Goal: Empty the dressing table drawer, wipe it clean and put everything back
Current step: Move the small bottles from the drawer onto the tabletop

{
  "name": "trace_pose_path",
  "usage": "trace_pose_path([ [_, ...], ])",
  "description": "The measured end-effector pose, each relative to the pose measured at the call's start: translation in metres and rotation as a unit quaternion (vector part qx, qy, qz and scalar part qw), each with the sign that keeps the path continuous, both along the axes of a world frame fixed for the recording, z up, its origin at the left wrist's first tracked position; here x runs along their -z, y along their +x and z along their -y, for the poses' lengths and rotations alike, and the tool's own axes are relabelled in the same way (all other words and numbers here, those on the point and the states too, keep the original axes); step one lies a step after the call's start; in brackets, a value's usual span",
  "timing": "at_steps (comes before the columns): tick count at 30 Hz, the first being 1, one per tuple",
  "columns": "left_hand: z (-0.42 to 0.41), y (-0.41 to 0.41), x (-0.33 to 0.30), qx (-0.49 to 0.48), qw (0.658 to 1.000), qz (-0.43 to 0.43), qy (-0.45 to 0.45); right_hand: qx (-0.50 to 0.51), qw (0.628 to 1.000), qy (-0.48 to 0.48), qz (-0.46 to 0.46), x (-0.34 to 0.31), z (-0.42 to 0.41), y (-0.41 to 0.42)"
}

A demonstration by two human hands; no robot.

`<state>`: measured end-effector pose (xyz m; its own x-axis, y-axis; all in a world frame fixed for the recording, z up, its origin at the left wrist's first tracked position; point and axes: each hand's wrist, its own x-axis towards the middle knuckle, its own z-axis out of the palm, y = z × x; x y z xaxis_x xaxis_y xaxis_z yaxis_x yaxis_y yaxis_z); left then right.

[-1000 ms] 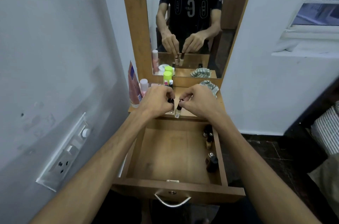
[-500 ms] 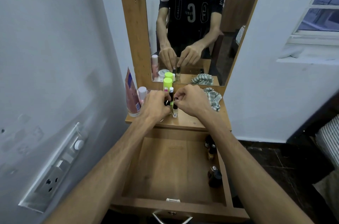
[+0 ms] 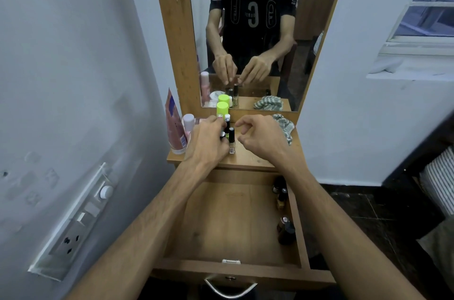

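Note:
The wooden drawer [image 3: 221, 271] is pulled out below me, its floor mostly bare, with several small dark bottles [image 3: 282, 213] along its right wall. On the dressing table top [image 3: 253, 158] a black-capped nail polish bottle [image 3: 231, 140] stands upright among other small bottles. My left hand [image 3: 208, 143] curls around a small black-capped bottle [image 3: 223, 134] just left of it; most of that bottle is hidden by my fingers. Just right of the nail polish my right hand [image 3: 264, 139] hovers with fingers apart, holding nothing.
A pink tube [image 3: 174, 125], a white-capped bottle [image 3: 188, 120] and a neon-green-capped bottle [image 3: 222, 108] crowd the table top's back left. A striped cloth [image 3: 285, 125] lies at the back right. The mirror [image 3: 258, 17] rises behind. A socket panel [image 3: 73, 226] sits on the left wall.
My right hand has let go of the nail polish bottle, which now stands on the table top, and its fingers have spread. My left hand stays on its small bottle.

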<state>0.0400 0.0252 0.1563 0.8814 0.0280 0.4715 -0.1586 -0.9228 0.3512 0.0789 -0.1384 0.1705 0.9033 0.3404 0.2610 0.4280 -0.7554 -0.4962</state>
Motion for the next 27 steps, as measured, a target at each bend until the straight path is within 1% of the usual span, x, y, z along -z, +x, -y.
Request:
trace_pose_path([
  [3,0.011,-0.015,0.001,0.015,0.999,0.035,-0.023,0.003,1.000,-0.012,-0.002,0.003,0.017,-0.014],
  [6,0.025,-0.033,0.012,0.037,0.998,0.025,-0.049,0.000,1.000,-0.025,-0.016,0.007,0.040,-0.035],
  [8,0.038,-0.046,0.024,0.060,0.996,-0.002,-0.060,-0.002,0.998,-0.043,-0.039,0.010,0.057,-0.051],
  [11,0.061,-0.068,0.045,0.087,0.992,-0.068,-0.062,-0.006,0.992,-0.095,-0.083,0.020,0.079,-0.074],
  [15,0.092,-0.089,0.074,0.119,0.978,-0.161,-0.065,-0.007,0.982,-0.138,-0.126,0.039,0.103,-0.098],
  [17,0.104,-0.095,0.083,0.133,0.971,-0.193,-0.056,-0.009,0.978,-0.152,-0.140,0.047,0.112,-0.107],
  [23,0.121,-0.105,0.090,0.148,0.959,-0.231,-0.064,-0.010,0.975,-0.166,-0.144,0.057,0.125,-0.128],
  [27,0.127,-0.109,0.092,0.151,0.954,-0.254,-0.053,-0.009,0.975,-0.171,-0.140,0.061,0.126,-0.137],
])
